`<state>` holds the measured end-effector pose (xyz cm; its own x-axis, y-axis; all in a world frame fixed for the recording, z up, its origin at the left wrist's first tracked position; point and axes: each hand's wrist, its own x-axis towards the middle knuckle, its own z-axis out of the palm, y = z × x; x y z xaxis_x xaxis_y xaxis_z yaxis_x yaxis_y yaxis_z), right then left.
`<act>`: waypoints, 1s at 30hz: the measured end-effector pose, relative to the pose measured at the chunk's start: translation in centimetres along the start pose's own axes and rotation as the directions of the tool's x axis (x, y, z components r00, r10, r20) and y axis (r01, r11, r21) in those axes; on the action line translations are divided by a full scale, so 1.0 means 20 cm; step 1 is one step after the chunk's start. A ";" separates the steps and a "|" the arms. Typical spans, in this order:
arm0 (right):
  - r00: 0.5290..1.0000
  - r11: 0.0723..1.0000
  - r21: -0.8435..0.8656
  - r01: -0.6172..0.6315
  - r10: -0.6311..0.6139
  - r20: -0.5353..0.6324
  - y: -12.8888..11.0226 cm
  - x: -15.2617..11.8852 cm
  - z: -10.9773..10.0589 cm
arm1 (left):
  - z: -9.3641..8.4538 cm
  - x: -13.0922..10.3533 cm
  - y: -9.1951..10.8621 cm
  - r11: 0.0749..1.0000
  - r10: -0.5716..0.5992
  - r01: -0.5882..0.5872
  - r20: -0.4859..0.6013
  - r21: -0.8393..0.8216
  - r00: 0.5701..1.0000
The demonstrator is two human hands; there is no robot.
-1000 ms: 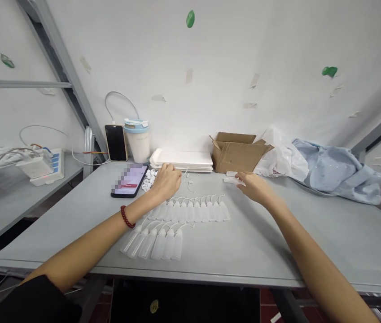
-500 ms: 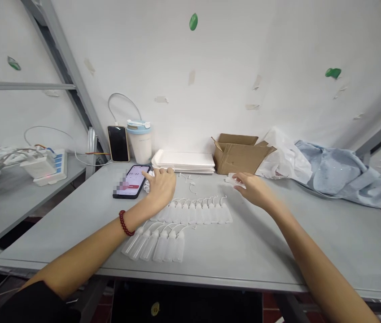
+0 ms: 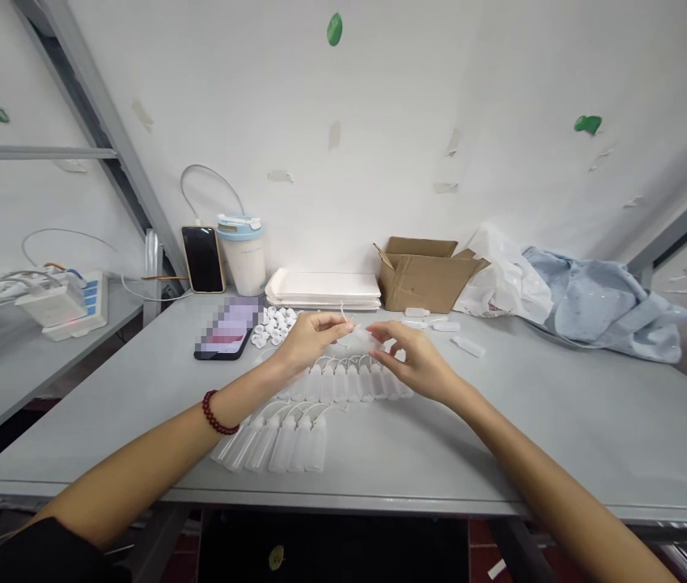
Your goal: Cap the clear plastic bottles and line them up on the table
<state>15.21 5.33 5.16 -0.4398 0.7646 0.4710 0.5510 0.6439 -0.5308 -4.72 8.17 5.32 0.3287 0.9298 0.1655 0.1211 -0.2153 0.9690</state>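
Near the middle of the grey table [image 3: 416, 453], my left hand [image 3: 312, 344] pinches a small white cap with a thin strap standing up from it. Facing it, my right hand [image 3: 409, 356] has its fingers closed on a translucent bottle [image 3: 364, 338], whose neck is at the cap. Below my hands lie two rows of capped bottles [image 3: 282, 445] with curved straps. Left of my left hand is a pile of white caps [image 3: 271, 324]. Several loose bottles [image 3: 468, 347] without caps lie to the right, beyond my right hand.
A phone [image 3: 227, 328] lies at the left, with a second phone [image 3: 203, 259] and a cup [image 3: 244, 259] behind it. Along the wall are white stacked sheets [image 3: 324, 289], an open cardboard box [image 3: 425, 279], a plastic bag [image 3: 504, 279] and blue cloth [image 3: 604, 304]. A power strip [image 3: 97, 304] sits far left.
My left hand has moved right from the cap pile, now with a cap. My right hand has come left from the loose bottles with one bottle, and the two hands have met.
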 end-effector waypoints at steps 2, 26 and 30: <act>1.000 1.000 -0.006 -0.001 0.001 -0.009 0.00 0.00 0.01 | 0.00 -0.01 0.00 1.000 -0.015 0.016 0.026 -0.025 1.000; 0.999 0.994 -0.102 0.045 -0.043 0.027 0.02 -0.03 0.05 | 0.01 -0.05 0.09 0.976 0.066 -0.067 0.012 0.206 0.998; 0.999 0.994 -0.099 0.051 -0.051 0.006 0.03 -0.04 0.06 | 0.02 -0.05 0.09 0.975 0.051 -0.058 0.036 0.213 0.998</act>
<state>14.91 5.16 3.65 -0.4712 0.7313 0.4931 0.5955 0.6762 -0.4337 -4.57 6.70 6.78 0.3678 0.9063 0.2081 0.2989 -0.3271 0.8965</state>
